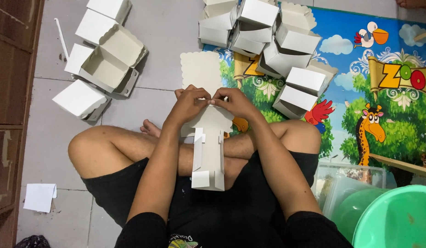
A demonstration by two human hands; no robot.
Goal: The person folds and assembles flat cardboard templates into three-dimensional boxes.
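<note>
Your flat white cardboard box blank [207,133] runs lengthwise away from you, scalloped end toward the folded boxes [272,41] on the play mat [360,92], tabbed end over your crossed legs. Your left hand [189,104] and right hand [236,102] both pinch its middle fold, fingertips nearly meeting.

Both hands [213,103] together, grip pinched

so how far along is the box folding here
Done: a pile of folded white boxes on the mat, and a few more on the floor at the left. In hand: the left hand and right hand pinch a flat cardboard sheet over the lap, its end flaps partly folded. Left: shaping this sheet; no stack of unfolded blanks is in view.
</note>
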